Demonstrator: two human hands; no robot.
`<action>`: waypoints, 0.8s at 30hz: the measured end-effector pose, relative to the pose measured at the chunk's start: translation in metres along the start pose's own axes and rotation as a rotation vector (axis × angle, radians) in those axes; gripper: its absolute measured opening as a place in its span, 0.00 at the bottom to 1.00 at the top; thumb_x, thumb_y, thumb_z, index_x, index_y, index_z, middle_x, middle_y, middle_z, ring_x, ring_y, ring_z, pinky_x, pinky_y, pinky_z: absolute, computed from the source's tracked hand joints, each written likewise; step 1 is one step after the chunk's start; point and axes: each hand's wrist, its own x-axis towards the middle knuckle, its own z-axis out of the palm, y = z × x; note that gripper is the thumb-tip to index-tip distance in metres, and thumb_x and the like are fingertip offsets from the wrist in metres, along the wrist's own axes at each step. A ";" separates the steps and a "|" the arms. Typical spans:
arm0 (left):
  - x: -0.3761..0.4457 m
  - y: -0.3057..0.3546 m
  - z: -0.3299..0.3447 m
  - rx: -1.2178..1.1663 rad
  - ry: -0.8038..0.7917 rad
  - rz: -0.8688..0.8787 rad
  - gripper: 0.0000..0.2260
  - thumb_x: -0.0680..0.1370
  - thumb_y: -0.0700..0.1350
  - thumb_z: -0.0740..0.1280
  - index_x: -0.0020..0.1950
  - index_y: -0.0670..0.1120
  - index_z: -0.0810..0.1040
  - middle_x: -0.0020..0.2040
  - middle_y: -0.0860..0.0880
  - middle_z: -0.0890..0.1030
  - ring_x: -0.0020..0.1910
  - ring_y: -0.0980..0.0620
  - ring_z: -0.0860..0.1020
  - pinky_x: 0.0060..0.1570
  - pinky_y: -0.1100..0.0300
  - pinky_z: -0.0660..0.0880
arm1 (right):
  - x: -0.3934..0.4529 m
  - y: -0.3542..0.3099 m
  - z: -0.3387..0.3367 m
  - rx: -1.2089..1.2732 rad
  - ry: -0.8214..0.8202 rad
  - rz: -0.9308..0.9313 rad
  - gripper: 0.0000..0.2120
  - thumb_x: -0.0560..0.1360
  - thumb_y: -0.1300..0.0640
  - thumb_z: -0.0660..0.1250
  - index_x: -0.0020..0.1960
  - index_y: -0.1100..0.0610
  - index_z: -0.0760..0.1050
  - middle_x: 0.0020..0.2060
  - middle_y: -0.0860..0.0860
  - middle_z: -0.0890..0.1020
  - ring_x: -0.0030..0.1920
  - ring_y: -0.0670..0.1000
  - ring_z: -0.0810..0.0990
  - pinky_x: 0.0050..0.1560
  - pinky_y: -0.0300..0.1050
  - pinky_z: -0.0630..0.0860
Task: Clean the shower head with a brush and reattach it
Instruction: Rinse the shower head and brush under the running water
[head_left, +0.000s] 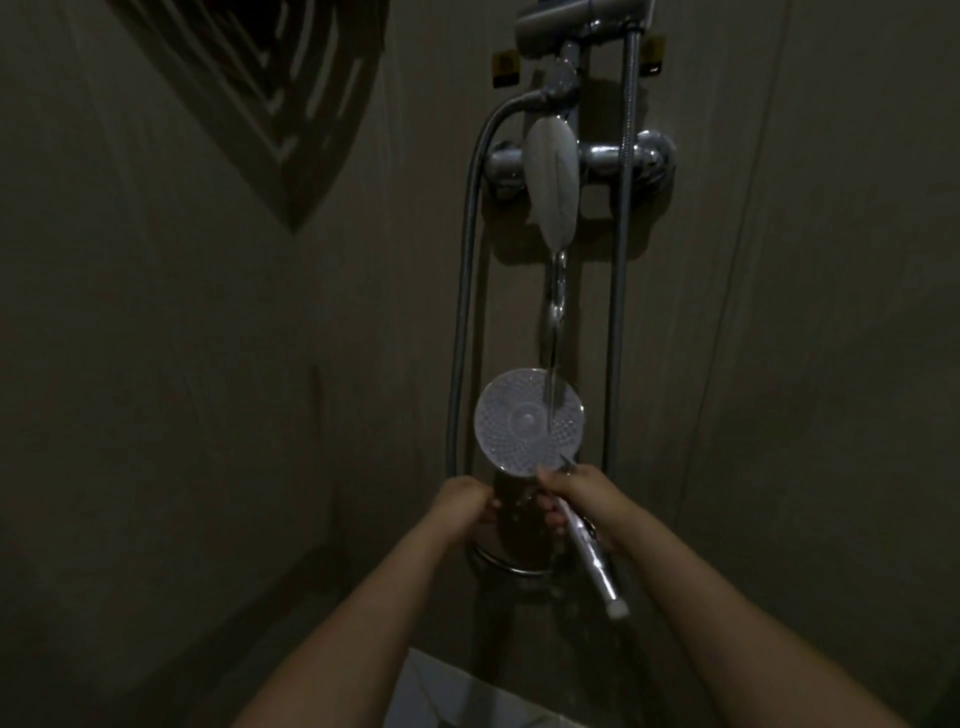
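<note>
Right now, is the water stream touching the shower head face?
Touching. The head view shows the stream from the spout landing on the shower head face.

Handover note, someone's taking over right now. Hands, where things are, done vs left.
Left hand: grips the shower head by its handle, face turned up under running water from the mixer tap.
Right hand: holds the brush, its working end at the lower rim of the face.
Hose is attached.
Done: head is off its mount.
Left: finish scrubbing, reattach. Dim light; cleanliness unclear.
</note>
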 end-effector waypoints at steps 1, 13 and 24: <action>-0.003 0.001 0.000 -0.034 0.024 0.003 0.13 0.76 0.35 0.61 0.32 0.44 0.72 0.18 0.52 0.74 0.16 0.61 0.71 0.21 0.68 0.68 | 0.000 -0.002 0.001 -0.001 -0.015 -0.007 0.10 0.77 0.61 0.62 0.37 0.60 0.71 0.22 0.52 0.72 0.19 0.47 0.68 0.21 0.34 0.66; -0.030 0.032 -0.009 -0.659 0.122 0.226 0.07 0.77 0.40 0.64 0.54 0.44 0.75 0.50 0.45 0.79 0.50 0.47 0.79 0.53 0.50 0.78 | -0.001 -0.012 0.002 -0.551 -0.119 0.039 0.05 0.70 0.62 0.71 0.42 0.58 0.75 0.25 0.49 0.78 0.24 0.46 0.75 0.25 0.38 0.73; -0.023 0.034 0.001 -0.766 0.166 0.131 0.11 0.80 0.47 0.59 0.57 0.44 0.74 0.55 0.42 0.79 0.57 0.43 0.78 0.58 0.47 0.76 | -0.005 -0.013 -0.015 -1.354 0.468 -0.147 0.11 0.69 0.52 0.64 0.48 0.56 0.77 0.42 0.53 0.81 0.42 0.55 0.81 0.44 0.44 0.77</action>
